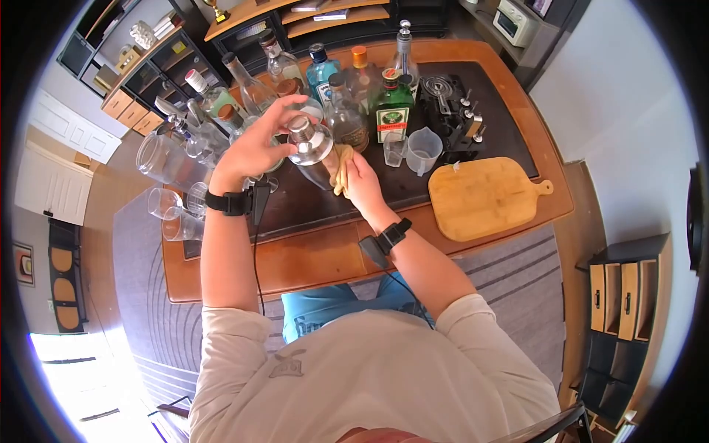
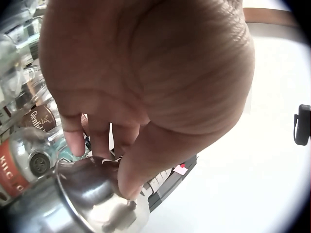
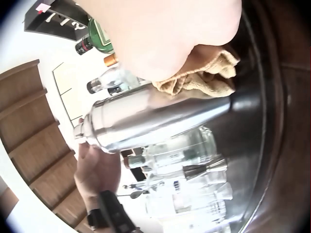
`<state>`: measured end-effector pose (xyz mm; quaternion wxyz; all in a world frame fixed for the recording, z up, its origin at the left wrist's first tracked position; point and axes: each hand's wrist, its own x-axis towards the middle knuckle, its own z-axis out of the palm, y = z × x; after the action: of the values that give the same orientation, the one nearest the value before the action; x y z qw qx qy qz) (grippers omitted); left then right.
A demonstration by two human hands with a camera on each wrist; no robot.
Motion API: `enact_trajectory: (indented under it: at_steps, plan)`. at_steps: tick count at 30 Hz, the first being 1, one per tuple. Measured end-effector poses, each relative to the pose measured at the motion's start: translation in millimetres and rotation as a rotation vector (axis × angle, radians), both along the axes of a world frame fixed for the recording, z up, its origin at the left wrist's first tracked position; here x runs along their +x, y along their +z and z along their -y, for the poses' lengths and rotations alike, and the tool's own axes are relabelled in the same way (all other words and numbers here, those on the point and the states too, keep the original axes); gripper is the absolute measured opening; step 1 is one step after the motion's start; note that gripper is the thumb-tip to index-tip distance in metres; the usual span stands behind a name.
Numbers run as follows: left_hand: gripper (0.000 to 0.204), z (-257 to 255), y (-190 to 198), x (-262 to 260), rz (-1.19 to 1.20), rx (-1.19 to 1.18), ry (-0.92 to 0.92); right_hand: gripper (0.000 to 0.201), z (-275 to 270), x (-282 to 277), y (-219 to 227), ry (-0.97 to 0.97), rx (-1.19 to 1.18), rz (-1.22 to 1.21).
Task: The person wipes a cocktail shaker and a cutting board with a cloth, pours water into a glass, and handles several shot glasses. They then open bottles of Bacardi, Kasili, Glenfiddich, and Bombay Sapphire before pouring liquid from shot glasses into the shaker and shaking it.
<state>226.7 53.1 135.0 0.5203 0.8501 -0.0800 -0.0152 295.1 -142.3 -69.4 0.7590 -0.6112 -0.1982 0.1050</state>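
A silver cocktail shaker (image 1: 313, 148) stands tilted over the dark mat in the middle of the head view. My left hand (image 1: 255, 144) holds it near the top, thumb on one side of its cap and fingers on the other. In the left wrist view that thumb lies on the shiny shoulder of the shaker (image 2: 97, 189). With my right hand (image 1: 363, 184) I hold a tan cloth (image 1: 343, 173) against the lower side of the shaker. The right wrist view shows the bunched cloth (image 3: 204, 77) along the metal body; the right fingertips are hidden behind it.
Bottles crowd behind the shaker, among them a green bottle (image 1: 394, 107) and a blue one (image 1: 323, 72). A plastic measuring jug (image 1: 424, 151) and a wooden cutting board (image 1: 484, 198) lie to the right. Stemmed glasses (image 1: 177, 225) and a large jar (image 1: 164, 159) are at left.
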Motion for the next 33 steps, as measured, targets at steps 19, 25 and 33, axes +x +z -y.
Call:
enact_trajectory:
  at_steps: [19, 25, 33]
  plan:
    - [0.107, 5.5, -50.1, -7.8, 0.19, -0.307, 0.18, 0.035, 6.6, 8.1, 22.4, 0.142, 0.184, -0.225]
    - [0.113, -1.5, -55.3, -3.1, 0.215, -0.281, 0.106, 0.037, -3.5, 22.7, 47.8, 0.219, 0.192, -0.043]
    - [0.104, 4.6, -61.1, -19.4, 0.221, -0.258, 0.207, 0.032, 16.9, 6.8, -3.4, 0.127, 0.039, -0.13]
